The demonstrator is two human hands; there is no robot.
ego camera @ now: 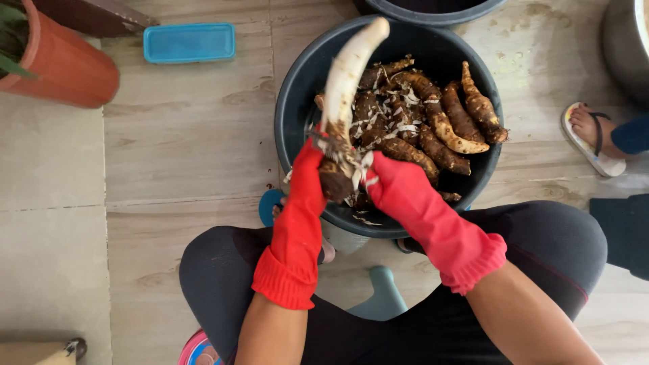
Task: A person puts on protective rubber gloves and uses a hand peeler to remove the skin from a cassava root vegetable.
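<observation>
The stiff, likely slippery half-peeled cassava root [343,94] is clasped at its unpeeled base by both gloved hands, left hand [307,179] and right hand [395,182], the bare white length rising beyond the fingers.

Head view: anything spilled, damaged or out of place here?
Nothing stands out. The peelings lie inside the dark basin with the unpeeled roots; both gloved hands, left hand and right hand, hold the half-peeled root over it.

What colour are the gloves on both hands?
Red, on the left hand and the right hand; seen clearly in the head view.
</observation>
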